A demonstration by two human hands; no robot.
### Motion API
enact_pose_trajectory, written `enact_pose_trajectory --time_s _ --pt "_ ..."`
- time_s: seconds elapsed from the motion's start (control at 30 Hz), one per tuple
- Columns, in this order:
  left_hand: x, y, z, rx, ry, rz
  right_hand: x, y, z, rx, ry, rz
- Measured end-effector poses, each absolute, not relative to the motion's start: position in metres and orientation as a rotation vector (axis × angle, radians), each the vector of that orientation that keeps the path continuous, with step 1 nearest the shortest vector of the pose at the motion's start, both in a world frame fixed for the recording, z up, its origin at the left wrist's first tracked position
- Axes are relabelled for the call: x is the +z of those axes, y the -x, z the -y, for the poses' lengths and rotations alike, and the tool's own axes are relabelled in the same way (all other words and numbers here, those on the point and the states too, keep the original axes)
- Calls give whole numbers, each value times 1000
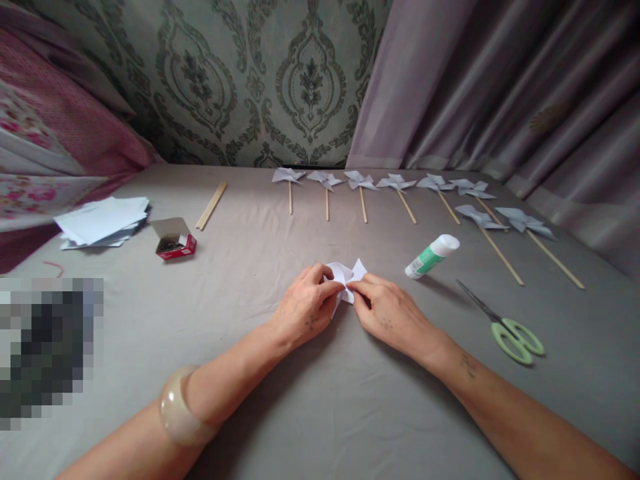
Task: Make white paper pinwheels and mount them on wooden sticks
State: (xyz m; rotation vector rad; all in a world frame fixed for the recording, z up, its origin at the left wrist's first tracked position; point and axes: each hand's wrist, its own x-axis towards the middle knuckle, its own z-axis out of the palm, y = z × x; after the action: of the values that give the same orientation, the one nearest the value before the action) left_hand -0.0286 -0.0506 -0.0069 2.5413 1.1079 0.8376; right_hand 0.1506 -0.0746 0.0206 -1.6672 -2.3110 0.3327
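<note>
A small folded white paper piece (347, 274) lies on the grey cloth at the centre. My left hand (306, 307) pinches its left side with curled fingers. My right hand (387, 313) pinches its right side, fingertips meeting the left hand's at the paper's middle. A pale bangle (177, 407) circles my left wrist.
Several finished paper pinwheels on wooden sticks (363, 190) lie in a row at the back. A glue stick (431, 256) and green-handled scissors (510, 330) lie to the right. At left are a paper stack (103, 221), a small red open box (174, 241) and spare sticks (211, 205).
</note>
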Motion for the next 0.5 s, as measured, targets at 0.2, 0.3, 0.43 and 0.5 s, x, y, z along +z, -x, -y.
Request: enact_pose_trajectory --time_s 0.2,0.3,0.43,0.5 --pt "-2 30 51 1015 -2344 -1209 40 -159 60 263 1569 2638" --pt "1 30 51 1097 -2265 -1274 40 -159 57 172 1535 2723" --pt "3 31 51 1142 -2124 -1354 35 -157 60 86 1506 2727" --pt "3 30 51 1141 -2061 -1388 32 -156 61 61 1492 2726"
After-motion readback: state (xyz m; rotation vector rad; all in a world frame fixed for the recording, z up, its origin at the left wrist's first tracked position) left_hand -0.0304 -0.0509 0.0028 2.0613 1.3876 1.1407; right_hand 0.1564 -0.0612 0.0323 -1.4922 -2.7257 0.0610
